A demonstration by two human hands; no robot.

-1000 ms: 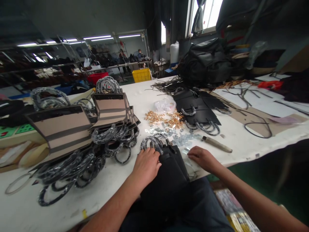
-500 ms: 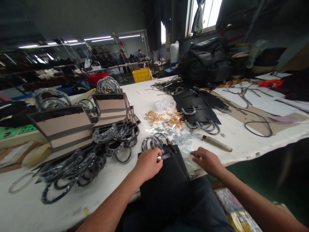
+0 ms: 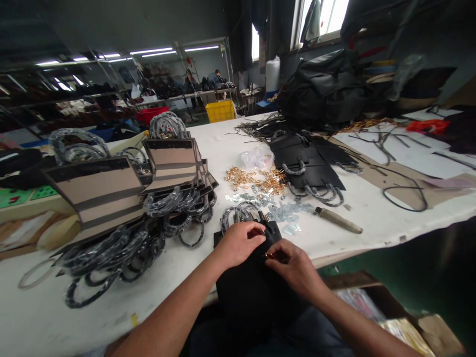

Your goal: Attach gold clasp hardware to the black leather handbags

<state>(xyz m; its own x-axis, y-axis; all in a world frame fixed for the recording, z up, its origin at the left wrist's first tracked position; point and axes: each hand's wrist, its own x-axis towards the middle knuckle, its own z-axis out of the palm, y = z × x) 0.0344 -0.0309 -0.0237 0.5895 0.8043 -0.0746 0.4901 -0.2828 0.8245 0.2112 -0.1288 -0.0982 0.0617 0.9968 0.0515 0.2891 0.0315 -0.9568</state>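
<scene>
A black bag panel (image 3: pixel 249 282) rests at the table's front edge and over the lap, with plastic-wrapped handles (image 3: pixel 238 215) at its far end. My left hand (image 3: pixel 241 243) lies on its upper part, fingers bent and pinched near the top; what they grip is too small to name. Close by on the right, my right hand (image 3: pixel 292 263) has its fingers curled around a small gold-coloured metal piece (image 3: pixel 273 255), over the panel. Beyond the hands lie gold metal fittings (image 3: pixel 271 182) and flat silver plates (image 3: pixel 290 212).
Wrapped handles (image 3: pixel 130 258) and beige-lined panels (image 3: pixel 100 193) fill the left side. On the right are a grey-handled tool (image 3: pixel 340 220), black panels (image 3: pixel 312 163) and a loose black cord (image 3: pixel 405 197). An open carton (image 3: pixel 357 282) stands below the table edge.
My right hand has moved left from the silver plates to the black panel, beside my left hand. My left hand has shifted slightly up and right. The view has shifted a little.
</scene>
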